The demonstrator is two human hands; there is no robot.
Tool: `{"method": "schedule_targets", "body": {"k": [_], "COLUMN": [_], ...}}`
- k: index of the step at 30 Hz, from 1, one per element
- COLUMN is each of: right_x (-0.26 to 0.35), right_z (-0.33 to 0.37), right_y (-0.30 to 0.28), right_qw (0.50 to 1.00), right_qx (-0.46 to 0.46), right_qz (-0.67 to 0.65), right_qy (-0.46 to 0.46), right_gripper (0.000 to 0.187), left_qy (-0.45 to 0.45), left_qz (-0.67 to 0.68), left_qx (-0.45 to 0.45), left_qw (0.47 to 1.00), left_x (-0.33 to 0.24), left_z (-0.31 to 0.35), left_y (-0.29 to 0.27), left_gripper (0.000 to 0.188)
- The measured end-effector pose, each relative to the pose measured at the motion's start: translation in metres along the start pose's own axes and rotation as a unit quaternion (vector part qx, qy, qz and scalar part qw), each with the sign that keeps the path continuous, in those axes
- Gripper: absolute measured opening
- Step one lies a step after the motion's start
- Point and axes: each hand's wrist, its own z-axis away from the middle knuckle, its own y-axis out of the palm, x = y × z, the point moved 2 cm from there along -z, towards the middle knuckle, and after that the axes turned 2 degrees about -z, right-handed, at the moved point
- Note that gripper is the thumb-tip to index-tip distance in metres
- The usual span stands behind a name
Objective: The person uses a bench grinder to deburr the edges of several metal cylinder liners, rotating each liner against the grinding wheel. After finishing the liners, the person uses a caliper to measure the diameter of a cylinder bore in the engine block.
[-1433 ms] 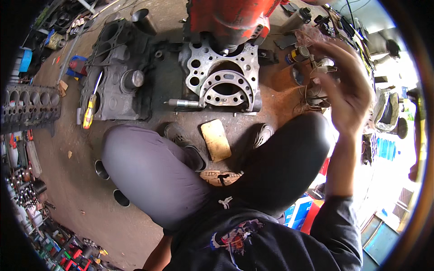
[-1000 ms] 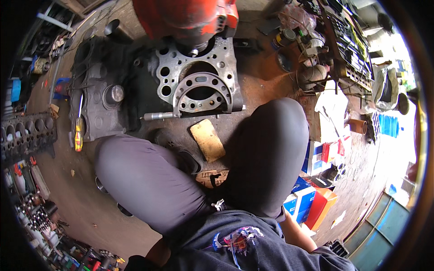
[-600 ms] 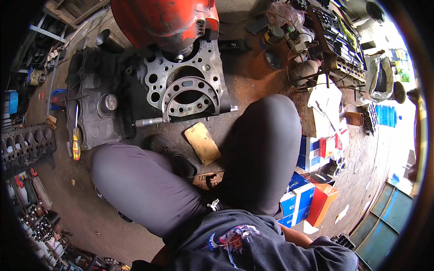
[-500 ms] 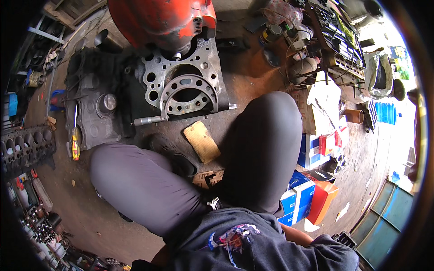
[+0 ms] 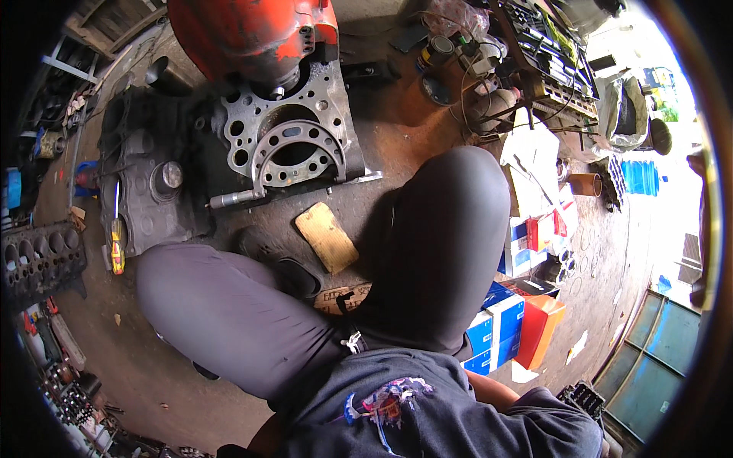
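The engine block [image 5: 334,82] is placed beneath the red machine head [image 5: 248,34], whose spindle tip [image 5: 279,93] is located at the far opening of the deck; this positioning is judged complete. The large micrometer [image 5: 292,131] is laid on the near part of the deck, its curved frame arched around the near opening and its thimble [image 5: 235,199] extended to the left. No hand is seen on it. Neither the left hand nor the right hand is shown; only the right forearm [image 5: 492,391] is clearly visible beside the thigh, so the grip of either hand cannot be told. Whether any measurement has been taken cannot be determined, nor can the finish inside the openings; the amount left is therefore undetermined. A screwdriver [image 5: 117,248] is positioned at the left casting [image 5: 149,210], unheld.
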Motion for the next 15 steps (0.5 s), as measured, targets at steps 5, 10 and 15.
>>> {"method": "schedule_targets", "body": {"k": [5,10,15], "right_x": [0.029,0.059,0.088], "right_z": [-0.031,-0.062,-0.087], "right_y": [0.023,0.039,0.041], "right_qw": [0.999,0.996,0.995], "right_qx": [0.021,0.036,0.035], "right_qz": [-0.001,-0.001,0.000], "right_qy": [-0.042,-0.075,-0.095], "right_gripper": [0.045,0.047,0.049], "left_qy": [0.003,0.002,-0.007], "left_qz": [0.009,0.015,0.025], "left_qx": [0.001,-0.002,-0.013], "left_qw": [1.000,1.000,1.000], "left_x": [0.001,0.005,0.003], "left_z": [0.002,0.005,0.009], "left_y": [-0.002,-0.006,-0.007], "left_gripper": [0.031,0.033,0.035]}}
